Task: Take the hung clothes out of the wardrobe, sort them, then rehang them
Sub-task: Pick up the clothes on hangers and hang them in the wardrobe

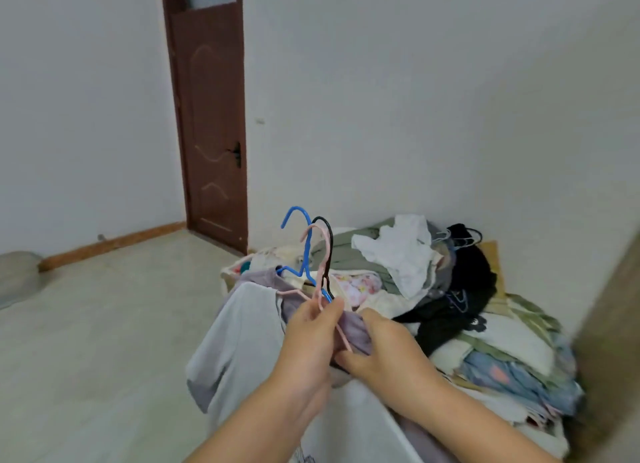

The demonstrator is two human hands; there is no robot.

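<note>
The left hand [311, 338] grips a blue hanger [304, 251], a pink hanger [320, 272] and a black hanger [329, 251] with hooks up, while the right hand [384, 348] pinches, it seems, the lilac garment [355, 331] hanging on them, near the clothes pile [450, 289] at the right wall.

Two bare forearms, no sleeves visible; hands [346, 341] bare, no rings, watch or gloves.
</note>
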